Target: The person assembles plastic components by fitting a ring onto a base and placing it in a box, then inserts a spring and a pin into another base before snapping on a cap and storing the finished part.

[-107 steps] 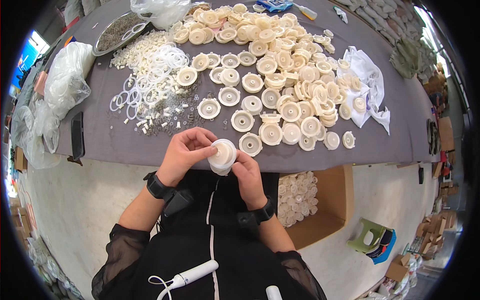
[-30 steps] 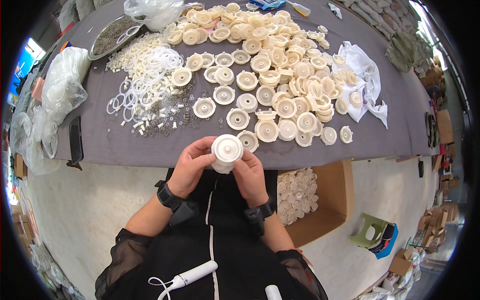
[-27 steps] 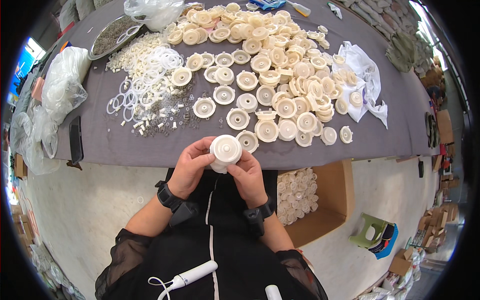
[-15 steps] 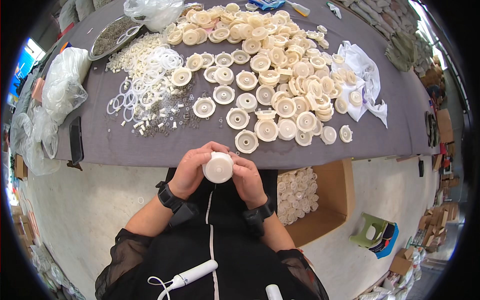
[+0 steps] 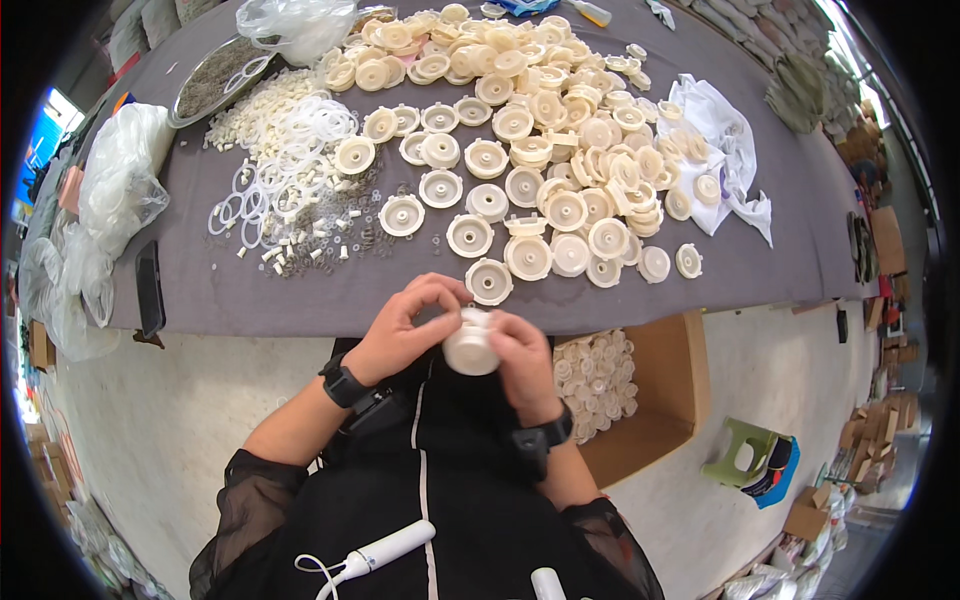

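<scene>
Just off the table's near edge I hold a white round plastic cap (image 5: 470,352), its smooth domed side turned toward me. My right hand (image 5: 526,362) is closed around its right side and is slightly blurred. At the upper left rim, my left hand (image 5: 408,325) is closed with thumb and curled fingers against the cap; its fingertips are partly hidden. Close beyond the hands lies a cream ribbed cap (image 5: 489,282), one of several spread in loose rows. A large heap of similar cream caps (image 5: 565,110) lies behind them.
Left on the table are clear rings (image 5: 325,120), small white plugs (image 5: 262,110), small springs (image 5: 370,235), a metal tray (image 5: 215,85), plastic bags (image 5: 125,175) and a phone (image 5: 150,288). A white cloth (image 5: 735,150) lies right. Below stands a cardboard box (image 5: 665,400) holding white parts, near a green stool (image 5: 735,455).
The cap has moved right and slightly down, tilting in my hands. My left fingers have curled at its upper rim, and my right hand has shifted right and wraps its side.
</scene>
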A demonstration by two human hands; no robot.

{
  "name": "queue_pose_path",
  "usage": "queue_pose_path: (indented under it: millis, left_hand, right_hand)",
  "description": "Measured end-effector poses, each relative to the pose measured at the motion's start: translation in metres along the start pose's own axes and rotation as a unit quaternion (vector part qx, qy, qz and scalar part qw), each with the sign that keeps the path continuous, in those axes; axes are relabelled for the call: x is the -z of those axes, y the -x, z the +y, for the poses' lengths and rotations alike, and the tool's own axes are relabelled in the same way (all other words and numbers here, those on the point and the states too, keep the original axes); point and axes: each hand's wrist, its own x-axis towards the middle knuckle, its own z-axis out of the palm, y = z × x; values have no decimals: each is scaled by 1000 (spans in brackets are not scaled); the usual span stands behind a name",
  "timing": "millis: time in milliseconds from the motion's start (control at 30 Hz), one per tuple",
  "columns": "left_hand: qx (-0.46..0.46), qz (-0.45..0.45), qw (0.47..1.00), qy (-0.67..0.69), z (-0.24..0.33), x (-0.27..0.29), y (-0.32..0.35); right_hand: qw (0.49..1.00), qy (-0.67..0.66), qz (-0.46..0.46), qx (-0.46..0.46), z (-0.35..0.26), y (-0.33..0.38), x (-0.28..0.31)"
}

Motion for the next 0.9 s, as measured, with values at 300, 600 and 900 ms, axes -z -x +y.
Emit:
queue_pose_path:
  millis: [300,600,900]
  left_hand:
    - [-173,-19,818,-548,-15,-7,-35]
    - [155,82,984,32,-12,15,-27]
    - [128,43,981,138,-12,18,-18]
  right_hand:
    - [761,520,374,101,-54,83,138]
    - [584,710,389,-63,-24,92,205]
    - [965,227,86,94,-30,-16,17]
